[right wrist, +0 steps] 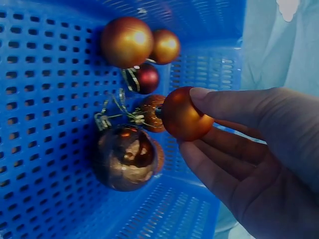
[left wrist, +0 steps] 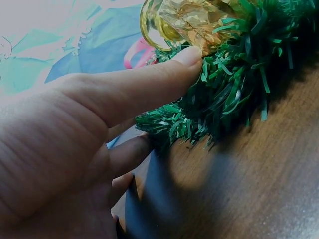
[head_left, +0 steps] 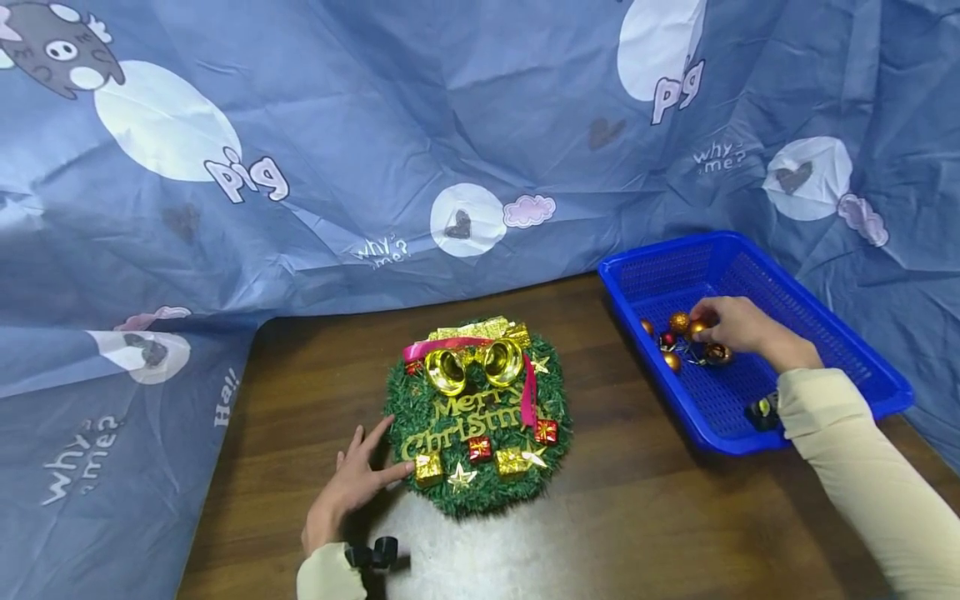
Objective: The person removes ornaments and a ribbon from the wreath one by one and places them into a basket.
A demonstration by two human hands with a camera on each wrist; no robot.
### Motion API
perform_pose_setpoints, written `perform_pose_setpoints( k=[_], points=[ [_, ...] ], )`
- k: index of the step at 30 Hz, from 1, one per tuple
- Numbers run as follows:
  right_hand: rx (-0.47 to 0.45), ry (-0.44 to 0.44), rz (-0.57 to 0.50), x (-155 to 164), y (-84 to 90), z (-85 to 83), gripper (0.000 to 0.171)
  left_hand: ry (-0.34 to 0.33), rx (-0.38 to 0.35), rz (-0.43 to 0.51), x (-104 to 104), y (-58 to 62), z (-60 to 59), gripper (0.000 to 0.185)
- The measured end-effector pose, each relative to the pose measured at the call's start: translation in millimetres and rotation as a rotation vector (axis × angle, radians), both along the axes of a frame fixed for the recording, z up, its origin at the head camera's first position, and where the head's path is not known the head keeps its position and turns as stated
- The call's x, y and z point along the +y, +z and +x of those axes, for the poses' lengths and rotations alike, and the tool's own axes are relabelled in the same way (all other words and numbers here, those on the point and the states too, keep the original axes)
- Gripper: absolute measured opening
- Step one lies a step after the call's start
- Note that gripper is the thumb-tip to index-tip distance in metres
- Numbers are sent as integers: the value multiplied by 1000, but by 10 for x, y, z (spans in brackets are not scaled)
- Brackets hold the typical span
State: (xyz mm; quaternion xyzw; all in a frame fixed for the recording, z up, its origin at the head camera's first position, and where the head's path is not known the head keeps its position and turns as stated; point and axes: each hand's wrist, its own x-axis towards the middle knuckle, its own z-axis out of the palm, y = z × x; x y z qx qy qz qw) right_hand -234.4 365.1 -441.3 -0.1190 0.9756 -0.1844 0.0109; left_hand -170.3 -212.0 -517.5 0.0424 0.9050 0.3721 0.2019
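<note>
A green Christmas wreath (head_left: 480, 417) with gold bells, small gift boxes and "Merry Christmas" lettering lies on the wooden table (head_left: 637, 517). My left hand (head_left: 352, 483) rests flat on the table at the wreath's left edge, fingers straight, fingertips (left wrist: 192, 57) touching the green needles (left wrist: 224, 94). My right hand (head_left: 738, 325) reaches into the blue basket (head_left: 825, 333) and pinches an orange bauble (right wrist: 182, 114) between thumb and fingers. Several other baubles (right wrist: 124, 157), orange, bronze and dark red, lie tied together in the basket.
A wrinkled blue cloth (head_left: 375, 167) with cartoon prints hangs behind and drapes over the table's left side. The basket sits at the right rear of the table. Bare wood shows in front of the wreath and between wreath and basket.
</note>
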Motion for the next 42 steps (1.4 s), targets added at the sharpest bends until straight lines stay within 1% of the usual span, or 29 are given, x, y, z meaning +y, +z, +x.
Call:
perform_pose_setpoints(
  k=[5, 11, 17, 25, 28, 32, 36, 42],
  points=[
    [-37, 19, 34, -26, -89, -39, 25, 1, -1, 0, -6, -4, 14, 90],
    [-120, 54, 44, -61, -168, -70, 19, 4, -2, -8, -3, 2, 8, 90],
    [-149, 68, 65, -116, -157, -64, 22, 8, -11, 3, -6, -9, 6, 90],
    [-198, 64, 78, -174, -87, -53, 21, 11, -11, -2, -7, -7, 3, 91],
    [-183, 63, 77, -183, -45, -68, 22, 9, -6, -4, -17, -8, 0, 91],
    [-140, 68, 73, -231, 38, -108, 23, 15, -7, -8, -47, -7, 12, 91],
    [-112, 67, 71, -283, 130, -115, 23, 6, -1, -11, -51, -13, 13, 91],
    [-20, 88, 56, -410, 302, -121, 23, 1, 27, -8, -42, -13, 0, 90]
  ],
)
